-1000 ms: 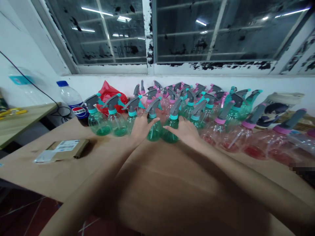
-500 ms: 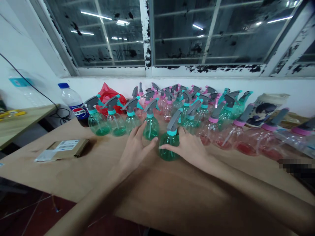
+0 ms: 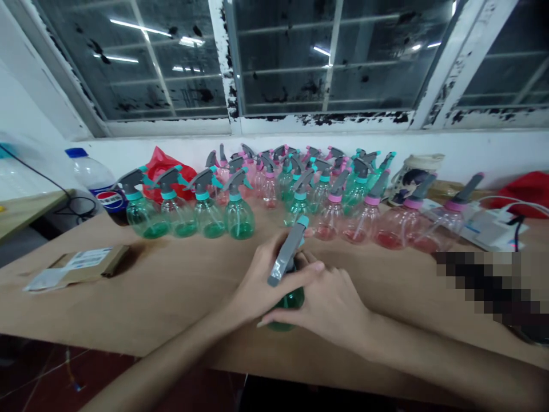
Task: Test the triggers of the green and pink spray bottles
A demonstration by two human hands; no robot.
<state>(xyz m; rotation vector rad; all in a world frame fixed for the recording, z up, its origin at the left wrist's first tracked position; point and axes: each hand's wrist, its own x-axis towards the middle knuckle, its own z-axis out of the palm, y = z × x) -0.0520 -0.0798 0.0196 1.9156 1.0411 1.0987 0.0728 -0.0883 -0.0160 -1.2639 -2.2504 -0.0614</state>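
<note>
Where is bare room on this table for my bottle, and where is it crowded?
Bare tabletop lies between the brown packet and your left hand, in front of the green spray bottles. More lies right of your right hand, in front of the pink spray bottles. Bottles crowd along the wall.

Long tan tabletop [image 3: 128, 297] pushed against white wall. Green spray bottles [image 3: 239, 220] and pink spray bottles [image 3: 355, 224] stood upright in crowded rows along far edge. Cardboard packet [image 3: 81, 264] laid flat at left. Red plastic bag [image 3: 165, 173] and Pepsi bottle [image 3: 96, 182] placed behind bottles at left end.
</note>
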